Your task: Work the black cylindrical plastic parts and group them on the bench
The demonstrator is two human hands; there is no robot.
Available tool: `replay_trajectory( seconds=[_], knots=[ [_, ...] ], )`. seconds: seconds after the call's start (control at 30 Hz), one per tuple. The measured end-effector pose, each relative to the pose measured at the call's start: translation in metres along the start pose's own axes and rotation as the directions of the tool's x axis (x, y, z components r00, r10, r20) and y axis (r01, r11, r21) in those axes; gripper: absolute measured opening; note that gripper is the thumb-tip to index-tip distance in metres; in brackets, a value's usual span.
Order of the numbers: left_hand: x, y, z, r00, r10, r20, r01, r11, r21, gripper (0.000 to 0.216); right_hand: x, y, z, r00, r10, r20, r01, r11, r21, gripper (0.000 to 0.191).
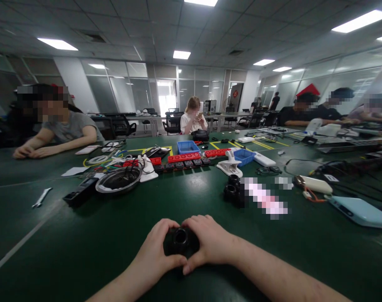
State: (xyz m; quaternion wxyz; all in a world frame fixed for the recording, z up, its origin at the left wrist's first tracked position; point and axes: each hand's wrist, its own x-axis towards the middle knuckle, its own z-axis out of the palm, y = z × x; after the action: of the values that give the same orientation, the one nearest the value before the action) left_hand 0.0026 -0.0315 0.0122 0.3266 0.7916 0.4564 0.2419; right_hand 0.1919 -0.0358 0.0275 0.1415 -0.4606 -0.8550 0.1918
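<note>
At the far left of the green desk (84, 247) a small wrench (42, 197) lies alone, well apart from the hands. To its right are a black socket block (80, 192) and a round dark dish (118, 180), with a tangle of cables and white pieces behind them. A co-worker (61, 128) leans on the desk edge at that side, forearms flat, not touching any of these things.

Near the front edge, in the middle, the left hand (157, 251) curls around a black ring-shaped part (180, 240), with the thumb below it and the fingers over its left side. The right hand (209, 243) closes on it from the other side, so the thumbs meet beneath and the part sits enclosed between both hands, just above or on the desk; I cannot tell which. Its round opening faces up at the camera. No tool is in either hand.

Further back and to the right, two similar black parts (233, 191) stand together, untouched, beside a white clamp (230, 164) and a row of red power strips (184, 157). As a judgement, one piece is being handled and these two are set aside; whether they are finished cannot be told.

At the right lie a white power bank (315, 183) and a pale blue one (360, 209).
</note>
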Motion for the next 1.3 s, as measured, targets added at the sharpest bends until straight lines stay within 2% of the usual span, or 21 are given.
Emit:
replay_trajectory(
  seconds=[0.1, 0.2, 0.23, 0.3, 0.37, 0.47, 0.53, 0.57, 0.63, 0.67, 0.73, 0.8, 0.93, 1.0, 1.07, 1.1, 1.2, 1.3],
  knots=[
    [0.001, -0.003, -0.003, 0.998, 0.050, 0.027, -0.052, 0.995, 0.081, 0.065, -0.005, 0.000, -0.013, 0.999, -0.040, 0.033, 0.031, 0.975, 0.220, 0.081],
    [0.001, -0.001, 0.001, 0.997, 0.033, 0.075, -0.045, 0.984, 0.172, 0.044, -0.007, -0.011, -0.012, 0.996, -0.050, -0.068, 0.062, 0.978, 0.198, 0.082],
    [0.000, 0.001, 0.003, 0.996, 0.024, 0.081, -0.039, 0.981, 0.192, 0.034, -0.006, -0.017, -0.008, 0.993, -0.057, -0.105, 0.071, 0.988, 0.138, 0.076],
    [-0.001, 0.003, 0.008, 0.998, -0.001, 0.068, -0.014, 0.976, 0.218, 0.021, -0.004, -0.025, 0.001, 0.983, -0.083, -0.165, 0.091, 0.995, 0.041, 0.053],
    [-0.002, 0.004, 0.010, 0.999, -0.013, 0.042, 0.003, 0.975, 0.224, 0.021, -0.001, -0.027, 0.008, 0.952, -0.099, -0.291, 0.126, 0.989, 0.077, 0.036],
    [-0.004, 0.005, 0.009, 1.000, 0.008, 0.015, -0.011, 0.974, 0.226, 0.033, 0.003, -0.016, 0.011, 0.843, 0.021, -0.537, 0.161, 0.943, 0.291, 0.028],
    [-0.004, 0.004, 0.005, 1.000, 0.017, -0.024, -0.011, 0.968, 0.250, 0.038, 0.006, -0.003, 0.013, 0.804, 0.160, -0.573, 0.121, 0.900, 0.420, 0.028],
    [-0.003, 0.003, 0.001, 0.999, 0.006, -0.048, 0.008, 0.962, 0.273, 0.039, 0.007, 0.003, 0.015, 0.821, 0.206, -0.532, 0.093, 0.872, 0.481, 0.032],
    [0.000, -0.003, -0.011, 0.994, -0.080, -0.076, 0.102, 0.932, 0.348, 0.041, 0.011, 0.012, 0.019, 0.869, 0.222, -0.442, 0.054, 0.845, 0.531, 0.044],
    [0.001, -0.008, -0.019, 0.988, -0.134, -0.080, 0.155, 0.909, 0.387, 0.042, 0.013, 0.014, 0.022, 0.897, 0.198, -0.395, 0.034, 0.860, 0.509, 0.043],
    [0.000, -0.023, -0.040, 0.970, -0.207, -0.124, 0.240, 0.879, 0.412, 0.044, 0.014, 0.015, 0.027, 0.939, 0.113, -0.325, 0.033, 0.910, 0.414, 0.029],
    [-0.009, -0.043, -0.065, 0.942, -0.281, -0.184, 0.334, 0.841, 0.426, 0.048, 0.013, 0.013, 0.030, 0.958, 0.050, -0.281, 0.049, 0.942, 0.332, 0.018],
    [-0.040, -0.086, -0.119, 0.845, -0.420, -0.331, 0.531, 0.731, 0.429, 0.050, 0.011, 0.013, 0.033, 0.968, 0.053, -0.245, 0.018, 0.960, 0.279, 0.009],
    [-0.055, -0.105, -0.142, 0.791, -0.461, -0.402, 0.607, 0.678, 0.415, 0.046, 0.012, 0.016, 0.035, 0.968, 0.078, -0.237, -0.011, 0.962, 0.271, 0.009],
    [-0.063, -0.121, -0.161, 0.761, -0.479, -0.438, 0.642, 0.653, 0.401, 0.034, 0.014, 0.019, 0.036, 0.964, 0.116, -0.240, -0.046, 0.960, 0.276, 0.014],
    [-0.064, -0.128, -0.168, 0.751, -0.485, -0.448, 0.653, 0.647, 0.395, 0.027, 0.015, 0.021, 0.037, 0.958, 0.138, -0.250, -0.064, 0.956, 0.285, 0.020],
    [-0.059, -0.143, -0.181, 0.732, -0.485, -0.478, 0.669, 0.642, 0.374, 0.025, 0.016, 0.022, 0.040, 0.936, 0.194, -0.293, -0.101, 0.947, 0.305, 0.044],
    [-0.055, -0.147, -0.188, 0.706, -0.463, -0.536, 0.685, 0.640, 0.350, 0.036, 0.015, 0.021, 0.042, 0.923, 0.210, -0.323, -0.112, 0.948, 0.298, 0.059]
  ],
)
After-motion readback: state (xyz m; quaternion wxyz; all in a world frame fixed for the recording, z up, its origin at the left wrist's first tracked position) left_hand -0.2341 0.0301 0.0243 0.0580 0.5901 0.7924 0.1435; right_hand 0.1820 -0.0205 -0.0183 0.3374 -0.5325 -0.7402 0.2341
